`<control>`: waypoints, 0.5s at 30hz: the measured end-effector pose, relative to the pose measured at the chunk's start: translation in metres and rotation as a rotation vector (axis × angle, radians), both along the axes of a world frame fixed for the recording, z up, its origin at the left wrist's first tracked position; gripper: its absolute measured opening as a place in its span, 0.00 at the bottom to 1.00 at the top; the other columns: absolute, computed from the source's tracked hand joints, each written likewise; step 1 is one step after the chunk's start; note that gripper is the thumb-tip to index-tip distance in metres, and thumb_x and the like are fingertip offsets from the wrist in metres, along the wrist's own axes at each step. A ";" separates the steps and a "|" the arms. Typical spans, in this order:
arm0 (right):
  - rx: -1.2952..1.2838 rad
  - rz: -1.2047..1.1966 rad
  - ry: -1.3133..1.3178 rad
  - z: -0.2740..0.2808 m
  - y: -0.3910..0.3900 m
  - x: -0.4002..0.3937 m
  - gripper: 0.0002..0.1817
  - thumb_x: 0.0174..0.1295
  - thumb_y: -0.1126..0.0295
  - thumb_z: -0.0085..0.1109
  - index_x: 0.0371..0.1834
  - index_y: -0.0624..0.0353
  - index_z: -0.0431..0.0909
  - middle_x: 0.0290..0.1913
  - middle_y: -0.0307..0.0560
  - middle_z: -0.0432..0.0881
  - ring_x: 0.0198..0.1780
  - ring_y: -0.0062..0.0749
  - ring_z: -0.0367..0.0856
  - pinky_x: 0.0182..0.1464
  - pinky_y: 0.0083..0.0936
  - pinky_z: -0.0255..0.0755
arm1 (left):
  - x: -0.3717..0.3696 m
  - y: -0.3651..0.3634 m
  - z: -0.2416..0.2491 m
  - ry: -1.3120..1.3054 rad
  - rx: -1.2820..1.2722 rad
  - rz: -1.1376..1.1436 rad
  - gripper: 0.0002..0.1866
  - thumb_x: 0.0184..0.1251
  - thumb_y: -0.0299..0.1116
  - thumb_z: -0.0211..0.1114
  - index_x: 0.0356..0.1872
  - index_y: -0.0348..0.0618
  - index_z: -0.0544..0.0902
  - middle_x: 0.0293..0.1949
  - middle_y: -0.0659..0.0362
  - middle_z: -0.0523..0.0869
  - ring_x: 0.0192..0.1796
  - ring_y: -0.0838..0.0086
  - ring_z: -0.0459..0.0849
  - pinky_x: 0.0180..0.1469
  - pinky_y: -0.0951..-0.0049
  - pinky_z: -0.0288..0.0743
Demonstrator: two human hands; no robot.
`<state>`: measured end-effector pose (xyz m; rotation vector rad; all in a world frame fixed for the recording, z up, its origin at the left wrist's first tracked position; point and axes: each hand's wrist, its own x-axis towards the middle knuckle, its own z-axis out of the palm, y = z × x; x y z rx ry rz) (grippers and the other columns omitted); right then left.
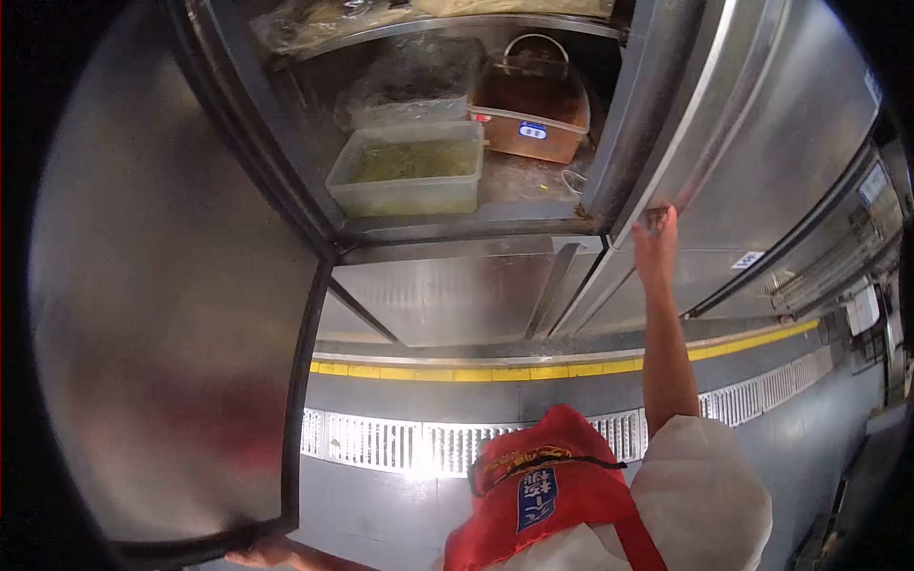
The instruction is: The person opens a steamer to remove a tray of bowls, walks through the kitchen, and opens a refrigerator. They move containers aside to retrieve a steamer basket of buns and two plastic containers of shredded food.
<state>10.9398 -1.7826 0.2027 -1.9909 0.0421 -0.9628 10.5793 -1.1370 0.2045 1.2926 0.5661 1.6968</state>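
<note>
A steel refrigerator door (181,314) stands open on the left. My left hand (262,553) is at its lower edge, fingers curled against the rim and partly hidden. My right hand (657,238) has its fingers bent around the edge of the closed steel door (762,143) on the right. Between the two, the open compartment holds a clear plastic tub (409,195) with green contents. Behind it to the right sits a tub of reddish-brown contents (533,143) with a blue-and-white label. A dark, plastic-covered container (405,86) stands at the back left.
Plastic-wrapped items (333,21) lie on the upper shelf (457,29). Below the compartment is a closed lower door (438,295). A yellow strip (457,374) and a metal drain grate (371,443) run along the floor. My red apron (552,476) hangs in front of me.
</note>
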 end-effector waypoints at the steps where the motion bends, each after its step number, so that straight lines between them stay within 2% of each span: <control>1: -0.138 -0.187 -0.040 0.005 0.024 -0.015 0.30 0.52 0.79 0.55 0.61 0.60 0.60 0.54 0.47 0.70 0.57 0.37 0.67 0.61 0.29 0.58 | 0.003 0.000 0.002 -0.018 0.022 -0.042 0.27 0.67 0.46 0.43 0.54 0.28 0.62 0.48 0.43 0.71 0.47 0.55 0.75 0.51 0.57 0.72; 2: -0.275 -0.367 -0.082 0.013 0.051 -0.025 0.30 0.51 0.79 0.56 0.60 0.59 0.61 0.54 0.47 0.71 0.57 0.38 0.68 0.61 0.30 0.58 | 0.011 -0.003 0.006 -0.024 0.113 -0.016 0.26 0.67 0.48 0.45 0.51 0.30 0.65 0.43 0.46 0.73 0.41 0.60 0.76 0.44 0.60 0.73; 4: -0.150 -0.024 -0.079 0.027 0.106 -0.035 0.26 0.48 0.78 0.58 0.54 0.60 0.66 0.56 0.53 0.69 0.58 0.43 0.67 0.60 0.35 0.59 | 0.022 -0.017 0.016 -0.025 0.296 0.053 0.26 0.67 0.52 0.47 0.43 0.32 0.70 0.31 0.53 0.76 0.29 0.68 0.77 0.30 0.67 0.74; 5: -0.329 0.101 -0.084 0.028 0.125 -0.024 0.23 0.48 0.75 0.58 0.52 0.59 0.70 0.55 0.51 0.71 0.58 0.46 0.67 0.60 0.37 0.60 | 0.026 -0.020 0.020 -0.020 0.392 0.090 0.27 0.67 0.54 0.47 0.39 0.34 0.73 0.25 0.56 0.78 0.24 0.72 0.77 0.24 0.71 0.74; 6: -0.366 0.215 -0.090 0.032 0.150 -0.010 0.22 0.49 0.73 0.59 0.51 0.58 0.71 0.55 0.50 0.70 0.57 0.47 0.67 0.59 0.37 0.61 | 0.034 -0.017 0.024 -0.023 0.438 0.192 0.27 0.67 0.57 0.47 0.35 0.36 0.70 0.18 0.60 0.73 0.14 0.76 0.70 0.13 0.75 0.66; 8: -0.392 0.450 -0.083 0.047 0.183 0.021 0.22 0.54 0.67 0.58 0.52 0.60 0.69 0.55 0.50 0.70 0.58 0.46 0.66 0.60 0.38 0.59 | 0.035 -0.025 0.027 0.064 0.435 0.220 0.28 0.67 0.57 0.46 0.36 0.34 0.70 0.19 0.59 0.73 0.15 0.75 0.70 0.14 0.75 0.66; 9: -0.398 0.446 -0.029 0.049 0.194 0.042 0.23 0.55 0.65 0.58 0.53 0.61 0.69 0.56 0.50 0.69 0.59 0.45 0.65 0.60 0.38 0.59 | 0.032 -0.027 0.029 0.106 0.433 0.237 0.29 0.67 0.57 0.45 0.37 0.33 0.70 0.20 0.59 0.73 0.16 0.75 0.70 0.14 0.75 0.66; 10: -0.402 0.443 0.027 0.051 0.205 0.059 0.23 0.56 0.63 0.57 0.53 0.62 0.69 0.57 0.50 0.69 0.59 0.45 0.64 0.60 0.38 0.59 | 0.028 -0.022 0.023 0.284 0.583 0.539 0.30 0.68 0.57 0.43 0.37 0.32 0.71 0.21 0.57 0.73 0.17 0.74 0.70 0.15 0.74 0.66; 13: -0.477 0.438 -0.040 0.059 0.227 0.090 0.23 0.54 0.63 0.59 0.52 0.61 0.70 0.56 0.51 0.70 0.58 0.46 0.67 0.59 0.39 0.61 | 0.025 -0.025 0.018 0.054 0.419 0.316 0.29 0.69 0.55 0.42 0.38 0.31 0.71 0.21 0.56 0.73 0.18 0.73 0.71 0.15 0.73 0.67; 14: -0.634 0.362 -0.117 0.054 0.236 0.100 0.24 0.54 0.59 0.59 0.52 0.60 0.72 0.52 0.51 0.73 0.55 0.44 0.69 0.58 0.39 0.60 | 0.026 -0.030 0.019 0.069 0.359 0.343 0.28 0.69 0.54 0.42 0.37 0.32 0.71 0.21 0.56 0.73 0.17 0.74 0.70 0.15 0.74 0.67; 15: -0.728 0.375 -0.068 0.050 0.245 0.107 0.24 0.55 0.58 0.58 0.51 0.60 0.72 0.50 0.50 0.74 0.54 0.42 0.69 0.58 0.38 0.58 | 0.024 -0.037 0.021 0.067 0.346 0.306 0.28 0.69 0.54 0.42 0.37 0.32 0.71 0.21 0.56 0.73 0.17 0.74 0.70 0.15 0.74 0.68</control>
